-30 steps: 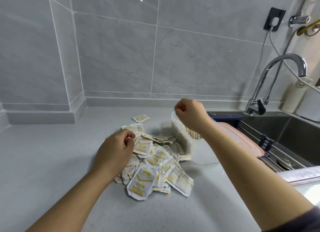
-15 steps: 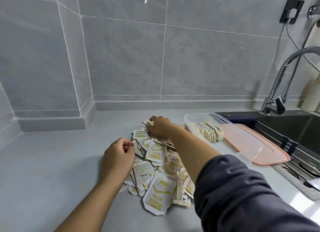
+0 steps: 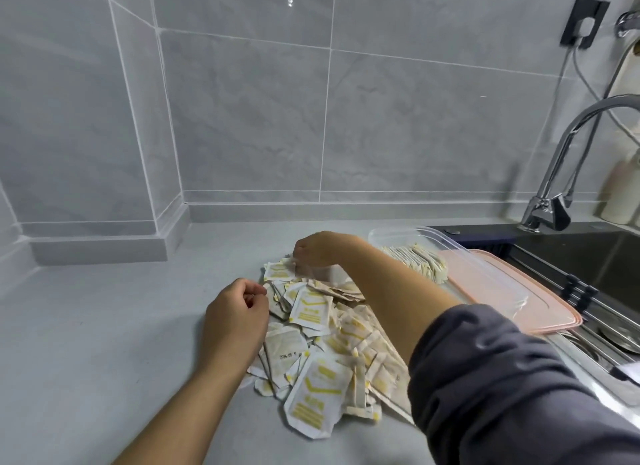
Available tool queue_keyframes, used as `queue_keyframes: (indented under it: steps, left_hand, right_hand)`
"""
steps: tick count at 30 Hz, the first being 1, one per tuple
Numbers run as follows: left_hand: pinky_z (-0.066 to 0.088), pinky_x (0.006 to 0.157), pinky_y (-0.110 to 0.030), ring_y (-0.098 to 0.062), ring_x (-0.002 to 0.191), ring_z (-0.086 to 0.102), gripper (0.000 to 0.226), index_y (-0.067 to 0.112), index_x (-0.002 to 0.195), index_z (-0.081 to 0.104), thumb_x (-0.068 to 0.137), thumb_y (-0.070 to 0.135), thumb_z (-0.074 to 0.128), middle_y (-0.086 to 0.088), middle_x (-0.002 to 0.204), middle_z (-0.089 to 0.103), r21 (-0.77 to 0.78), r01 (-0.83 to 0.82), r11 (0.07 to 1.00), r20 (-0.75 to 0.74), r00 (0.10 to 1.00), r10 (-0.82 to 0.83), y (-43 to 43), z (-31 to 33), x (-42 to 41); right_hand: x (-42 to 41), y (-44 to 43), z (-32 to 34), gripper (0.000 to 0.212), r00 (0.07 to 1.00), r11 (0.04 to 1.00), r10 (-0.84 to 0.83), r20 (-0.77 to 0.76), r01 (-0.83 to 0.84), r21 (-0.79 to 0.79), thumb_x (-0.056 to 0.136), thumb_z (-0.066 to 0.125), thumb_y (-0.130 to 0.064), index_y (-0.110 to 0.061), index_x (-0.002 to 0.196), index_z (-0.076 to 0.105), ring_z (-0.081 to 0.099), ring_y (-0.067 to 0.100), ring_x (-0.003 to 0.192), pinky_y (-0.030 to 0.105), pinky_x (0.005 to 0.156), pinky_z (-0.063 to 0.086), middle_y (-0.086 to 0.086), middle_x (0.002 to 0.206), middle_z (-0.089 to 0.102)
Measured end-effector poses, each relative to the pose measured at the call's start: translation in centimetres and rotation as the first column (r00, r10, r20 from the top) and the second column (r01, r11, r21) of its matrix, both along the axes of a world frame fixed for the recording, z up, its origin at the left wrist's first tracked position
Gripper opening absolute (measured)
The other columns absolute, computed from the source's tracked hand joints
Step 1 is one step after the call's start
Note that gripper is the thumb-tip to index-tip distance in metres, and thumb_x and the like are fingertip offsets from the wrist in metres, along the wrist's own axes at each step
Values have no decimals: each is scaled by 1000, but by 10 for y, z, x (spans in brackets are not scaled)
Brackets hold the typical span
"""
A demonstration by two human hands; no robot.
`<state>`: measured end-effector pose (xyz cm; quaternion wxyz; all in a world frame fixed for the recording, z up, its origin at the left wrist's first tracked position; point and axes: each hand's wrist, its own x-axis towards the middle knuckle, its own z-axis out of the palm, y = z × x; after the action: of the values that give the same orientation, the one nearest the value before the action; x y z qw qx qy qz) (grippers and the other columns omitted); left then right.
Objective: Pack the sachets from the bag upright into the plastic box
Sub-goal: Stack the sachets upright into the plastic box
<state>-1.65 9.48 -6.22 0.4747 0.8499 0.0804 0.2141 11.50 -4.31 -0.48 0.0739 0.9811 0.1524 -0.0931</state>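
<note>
A loose pile of white and yellow sachets (image 3: 322,329) lies on the grey counter in front of me. My right hand (image 3: 320,249) reaches over to the pile's far end, and its curled fingertips pinch a sachet (image 3: 278,270) there. At the pile's left edge rests my left hand (image 3: 237,317), its fingers curled over a few sachets that stand on edge under its palm. The clear plastic box (image 3: 401,231) sits to the right of the pile, with a row of sachets (image 3: 417,260) upright inside it. No bag can be made out for certain.
A pink lid (image 3: 540,305) lies under or beside the box at the sink's edge. The dark sink (image 3: 588,256) and chrome faucet (image 3: 554,187) are at the right. The tiled wall (image 3: 242,118) rises behind, with a ledge (image 3: 97,248) at the back left.
My right hand has come from above the box over to the far end of the pile and lowered onto a sachet. The left hand has stayed at the pile's left edge. My view has shifted left.
</note>
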Motion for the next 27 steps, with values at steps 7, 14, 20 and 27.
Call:
queue_keyframes:
  steps: [7,14,20,27]
  left_hand:
    - [42,69,-29,-20,81,59,15,18,89,67,87,16,52,5,83,65,20,22,1000,-27,999,-22,-2,3,-7]
    - [45,93,-41,-23,107,54,32,30,101,58,80,53,52,2,109,52,282,130,951,-142,986,-92,6,9,-6]
    - [30,111,-42,-23,141,25,120,39,148,12,46,95,39,0,154,27,420,474,774,-473,842,-259,6,29,-24]
    - [34,107,-30,-13,134,35,93,43,145,24,67,63,71,6,143,29,395,508,765,-326,856,-401,-14,9,-15]
  right_hand:
    - [-35,-20,4,42,998,994,-64,-30,61,-90,97,26,-36,-9,91,57,51,30,100,38,92,39,12,115,60]
    - [-100,-36,29,50,993,991,-69,-98,80,104,97,33,-43,-18,140,42,58,25,106,35,88,42,3,116,63]
    - [-136,-62,29,107,930,986,-11,-366,71,151,67,75,-62,-50,146,3,52,28,125,44,104,44,-5,146,42]
    - [-144,-67,-8,110,995,975,29,-95,-7,224,63,75,-65,-48,147,7,22,31,141,48,113,27,-5,155,26]
